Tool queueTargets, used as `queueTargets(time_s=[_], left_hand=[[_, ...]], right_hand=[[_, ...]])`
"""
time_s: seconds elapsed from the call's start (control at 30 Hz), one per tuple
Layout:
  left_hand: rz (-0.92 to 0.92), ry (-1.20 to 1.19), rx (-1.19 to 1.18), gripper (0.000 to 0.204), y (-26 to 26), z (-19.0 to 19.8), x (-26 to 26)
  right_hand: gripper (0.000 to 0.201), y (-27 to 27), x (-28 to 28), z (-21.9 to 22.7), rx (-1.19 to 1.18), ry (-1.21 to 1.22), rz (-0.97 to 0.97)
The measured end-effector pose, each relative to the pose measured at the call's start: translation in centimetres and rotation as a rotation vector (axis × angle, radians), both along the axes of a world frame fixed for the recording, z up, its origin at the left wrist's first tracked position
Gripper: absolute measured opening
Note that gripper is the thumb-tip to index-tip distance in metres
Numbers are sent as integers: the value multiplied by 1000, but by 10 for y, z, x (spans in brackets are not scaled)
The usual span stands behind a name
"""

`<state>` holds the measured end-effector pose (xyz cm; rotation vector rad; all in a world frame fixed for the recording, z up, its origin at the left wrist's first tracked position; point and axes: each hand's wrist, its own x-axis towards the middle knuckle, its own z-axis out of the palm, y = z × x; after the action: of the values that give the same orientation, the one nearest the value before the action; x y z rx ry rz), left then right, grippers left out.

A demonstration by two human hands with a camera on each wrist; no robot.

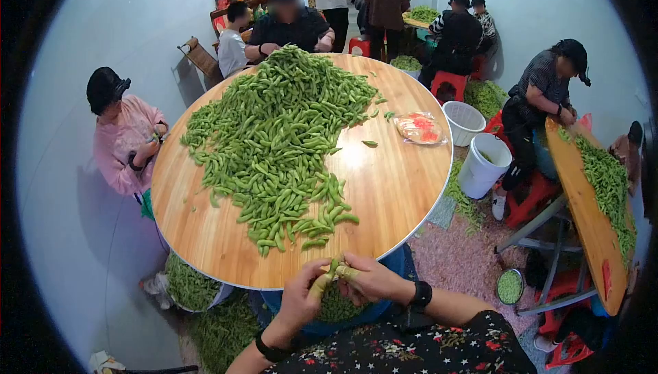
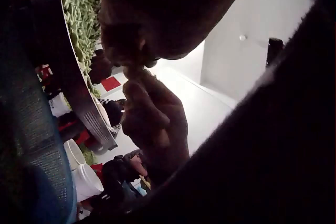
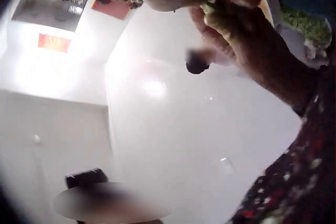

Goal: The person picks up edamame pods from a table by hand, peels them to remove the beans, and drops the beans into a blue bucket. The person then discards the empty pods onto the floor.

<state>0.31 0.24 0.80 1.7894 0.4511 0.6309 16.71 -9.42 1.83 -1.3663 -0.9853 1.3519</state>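
Note:
Both hands meet at the near edge of the round wooden table. My left hand pinches a green soybean pod between thumb and fingers. From the other side, my right hand pinches the same pod, its thumb right against it. In the right wrist view a bit of the pod shows between the fingertips, mostly hidden by them. The left wrist view is dark, with the two hands close together. A large heap of soybean pods covers much of the tabletop.
A blue tub stands below my hands under the table edge. A plastic-wrapped packet lies on the table's right side. White buckets stand on the floor at right. Several people sit around, one in pink at left.

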Motion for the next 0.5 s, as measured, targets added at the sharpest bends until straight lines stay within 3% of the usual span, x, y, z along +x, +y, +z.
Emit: queueTargets(time_s=[0.03, 0.07, 0.1, 0.17, 0.23, 0.27, 0.3, 0.33, 0.37, 0.43, 0.5], left_hand=[[3, 2, 0, 21, 4, 5, -2], [-109, -17, -398, 23, 8, 10, -5], [-220, -38, -798, 25, 10, 12, -8], [-263, -96, -864, 24, 11, 3, -7], [-135, 30, -629, 24, 12, 0, -6], [-136, 32, -628, 24, 13, 0, -4], [-65, 4, 3, 25, 13, 1, 0], [11, -25, 633, 26, 13, 2, 2], [10, -25, 631, 26, 12, 2, 3], [34, 76, 711, 31, 11, 5, 2], [27, 79, 649, 27, 10, 7, 2]], right_hand=[[24, -1, 6, -1, -23, 285, 101], [24, -2, 10, -2, -48, 571, 202], [24, -2, 11, -5, -49, 574, 202], [25, -2, 13, -10, -75, 672, 267], [24, 0, 12, -13, -86, 624, 211], [24, 2, 10, -13, -97, 576, 154], [24, 3, 7, -11, -97, 578, 153], [24, 2, 3, -7, -54, 335, 104], [25, 1, 0, -3, -13, 91, 56], [23, 0, -1, 1, -18, 30, 45], [22, 0, 0, 1, 66, -71, 64]])
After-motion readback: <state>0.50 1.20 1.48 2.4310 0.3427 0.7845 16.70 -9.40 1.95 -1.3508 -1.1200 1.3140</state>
